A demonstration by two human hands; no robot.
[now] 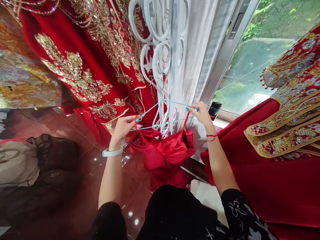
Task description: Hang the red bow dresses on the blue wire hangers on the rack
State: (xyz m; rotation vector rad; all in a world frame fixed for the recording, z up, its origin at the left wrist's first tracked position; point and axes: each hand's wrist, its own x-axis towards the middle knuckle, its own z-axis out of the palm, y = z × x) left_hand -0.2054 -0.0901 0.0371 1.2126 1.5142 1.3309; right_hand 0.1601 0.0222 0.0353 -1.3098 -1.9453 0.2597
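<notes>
A thin turquoise clothes hanger is held up in front of me, with its metal hook pointing away. Below it hangs a shiny red satin dress with narrow straps. My left hand is closed in a pinch at the hanger's left end, a red strap looped by the fingertips. At the right end, my right hand pinches the other red strap against the hanger. That strap runs taut down to the bodice. A row of dark fastenings shows on the dress's left edge.
A white scrolled metal rack stands ahead, beside a white curtain and a window. Red gold-embroidered garments hang at left, more at right. A phone stands by the window. Bags lie at left; a white seat is below.
</notes>
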